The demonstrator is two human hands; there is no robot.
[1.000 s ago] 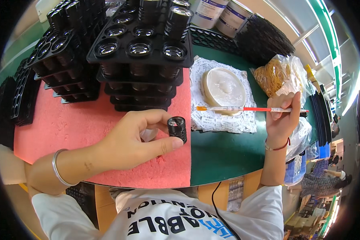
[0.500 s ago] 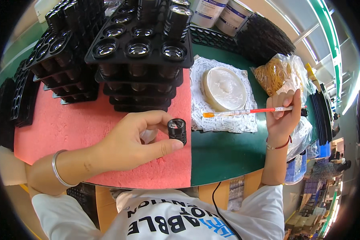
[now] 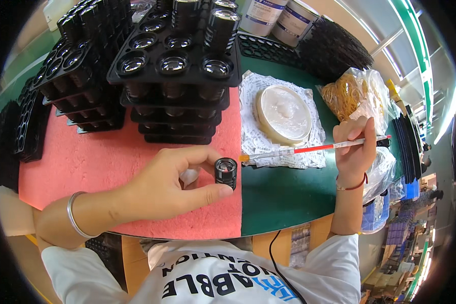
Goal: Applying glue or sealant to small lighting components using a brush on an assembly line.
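Between the thumb and fingers of my left hand [image 3: 175, 182] stands a small black lens barrel [image 3: 226, 174], upright with its glass end facing up. Something whitish, perhaps a finger cover or tissue, shows among the curled fingers. My right hand [image 3: 355, 152] pinches a thin paintbrush [image 3: 314, 148] with a red and clear handle. Its amber tip points left and is a short way right of the barrel, apart from it. Behind the brush, a round shallow dish [image 3: 287, 112] with a pale, glossy content rests on printed white paper [image 3: 253, 91].
Stacked black trays [image 3: 180, 83] filled with lens barrels rise at the back left, on a pink foam sheet [image 3: 76, 167]. Two white cans [image 3: 296, 23] stand at the back. A bag of yellow rubber bands [image 3: 344, 93] lies at the right, beside dark flat sheets [image 3: 404, 147].
The brush has shifted left and its tip has dropped slightly, closer to the lens barrel. My left hand has lowered the barrel a little and tipped its glass end more into view.
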